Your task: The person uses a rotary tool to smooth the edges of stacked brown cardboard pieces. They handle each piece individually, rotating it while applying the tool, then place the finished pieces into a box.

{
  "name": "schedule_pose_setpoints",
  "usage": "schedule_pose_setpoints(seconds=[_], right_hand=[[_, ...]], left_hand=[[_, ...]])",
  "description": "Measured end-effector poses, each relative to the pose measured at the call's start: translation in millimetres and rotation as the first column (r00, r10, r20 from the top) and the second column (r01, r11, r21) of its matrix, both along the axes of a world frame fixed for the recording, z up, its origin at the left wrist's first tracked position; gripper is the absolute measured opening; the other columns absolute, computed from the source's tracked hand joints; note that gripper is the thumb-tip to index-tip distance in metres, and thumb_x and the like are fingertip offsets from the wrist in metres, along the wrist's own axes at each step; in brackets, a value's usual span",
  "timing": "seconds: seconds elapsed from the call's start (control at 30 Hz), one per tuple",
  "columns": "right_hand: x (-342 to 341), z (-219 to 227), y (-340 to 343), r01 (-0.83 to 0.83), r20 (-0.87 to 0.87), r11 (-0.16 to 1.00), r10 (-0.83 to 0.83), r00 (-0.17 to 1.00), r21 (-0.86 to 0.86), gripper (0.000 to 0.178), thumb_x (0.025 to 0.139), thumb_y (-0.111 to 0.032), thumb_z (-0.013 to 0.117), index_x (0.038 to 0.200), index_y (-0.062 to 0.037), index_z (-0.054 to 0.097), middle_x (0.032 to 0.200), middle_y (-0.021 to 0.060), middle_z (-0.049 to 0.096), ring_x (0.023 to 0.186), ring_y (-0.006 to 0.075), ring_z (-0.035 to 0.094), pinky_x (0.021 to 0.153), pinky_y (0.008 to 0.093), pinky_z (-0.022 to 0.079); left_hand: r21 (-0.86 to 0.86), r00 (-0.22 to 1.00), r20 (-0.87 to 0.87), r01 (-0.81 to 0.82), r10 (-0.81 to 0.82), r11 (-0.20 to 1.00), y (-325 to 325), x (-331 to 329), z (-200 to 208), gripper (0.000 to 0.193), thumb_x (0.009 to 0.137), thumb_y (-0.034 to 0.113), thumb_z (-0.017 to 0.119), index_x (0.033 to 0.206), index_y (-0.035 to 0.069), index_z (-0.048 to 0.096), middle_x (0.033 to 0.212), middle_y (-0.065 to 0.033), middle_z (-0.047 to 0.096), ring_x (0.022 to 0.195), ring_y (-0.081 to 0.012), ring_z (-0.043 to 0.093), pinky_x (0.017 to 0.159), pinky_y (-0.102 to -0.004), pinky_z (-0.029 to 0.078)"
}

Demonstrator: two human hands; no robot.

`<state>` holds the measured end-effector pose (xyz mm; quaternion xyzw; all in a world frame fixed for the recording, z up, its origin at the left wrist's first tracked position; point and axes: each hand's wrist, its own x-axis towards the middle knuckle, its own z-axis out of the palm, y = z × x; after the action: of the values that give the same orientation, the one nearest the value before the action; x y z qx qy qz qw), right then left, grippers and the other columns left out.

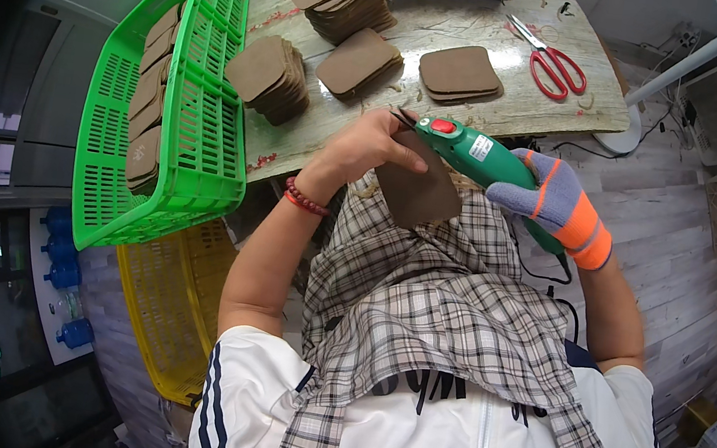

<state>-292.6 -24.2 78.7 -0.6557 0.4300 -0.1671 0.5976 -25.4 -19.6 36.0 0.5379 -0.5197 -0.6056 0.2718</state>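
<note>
My bare left hand [367,147] pinches the upper edge of a flat brown rounded pad [422,194] that hangs above my lap. In my right hand [556,201], which wears a grey and orange glove, is a pair of green electric scissors [494,161] with a red button. Their dark blades point left and reach the pad's top edge beside my left fingers. Just beyond my hands, similar pads lie on the table in a tall stack [339,1], a leaning stack [269,79] and two lower piles, one at the centre [358,64] and one rightward [462,74].
Red-handled scissors [558,73] lie open on the wooden table [445,30], among small scraps. To the left stands a green plastic basket [209,111] holding more brown pads; a yellow crate [168,307] is below it. The power cord [544,273] hangs by my right side.
</note>
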Motion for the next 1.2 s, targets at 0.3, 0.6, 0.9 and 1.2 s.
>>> schedule_pose_setpoints(seconds=[0.3, 0.6, 0.9, 1.2], right_hand=[[-45, -22, -7, 0.304, 0.062, 0.952, -0.301, 0.952, -0.043, 0.035, 0.081, -0.025, 0.070, 0.101, 0.0016, 0.059, 0.069, -0.0009, 0.056, 0.059, 0.0043, 0.049, 0.052, 0.0208, 0.041], [-55, -24, 4, 0.392, 0.040, 0.920, -0.392, 0.919, -0.009, 0.036, 0.079, -0.024, 0.073, 0.101, 0.0008, 0.060, 0.067, 0.0002, 0.058, 0.056, 0.0044, 0.050, 0.050, 0.0212, 0.040], [-33, -36, 7, 0.312, 0.051, 0.950, -0.311, 0.949, -0.015, 0.035, 0.080, -0.023, 0.071, 0.102, 0.0008, 0.059, 0.071, -0.0020, 0.056, 0.059, 0.0037, 0.048, 0.052, 0.0208, 0.039], [-18, -33, 10, 0.298, 0.030, 0.950, -0.296, 0.955, -0.096, 0.039, 0.077, -0.026, 0.074, 0.102, 0.0005, 0.059, 0.069, 0.0002, 0.057, 0.056, 0.0040, 0.050, 0.051, 0.0209, 0.041]], left_hand=[[-0.068, 0.751, -0.452, -0.566, 0.481, 0.821, -55, 18, -44, 0.043, 0.080, -0.008, 0.060, 0.121, -0.006, 0.047, 0.098, -0.0109, 0.062, 0.084, -0.0164, 0.062, 0.076, -0.0272, 0.052], [-0.868, 0.450, 0.453, 0.024, 0.770, 0.496, -83, 31, -56, 0.054, 0.081, 0.006, 0.055, 0.132, -0.002, 0.039, 0.136, -0.0242, 0.037, 0.130, -0.0386, 0.030, 0.111, -0.0455, 0.020], [-0.640, 0.320, 0.705, -0.099, 0.633, 0.762, -77, 73, -58, 0.047, 0.071, 0.022, 0.073, 0.103, -0.003, 0.051, 0.110, -0.0196, 0.053, 0.110, -0.0374, 0.045, 0.092, -0.0445, 0.039], [-0.270, 0.494, -0.554, -0.868, 0.670, 0.416, -48, 39, -48, 0.034, 0.076, -0.002, 0.068, 0.104, 0.002, 0.050, 0.102, -0.0114, 0.059, 0.093, -0.0265, 0.059, 0.082, -0.0365, 0.049]])
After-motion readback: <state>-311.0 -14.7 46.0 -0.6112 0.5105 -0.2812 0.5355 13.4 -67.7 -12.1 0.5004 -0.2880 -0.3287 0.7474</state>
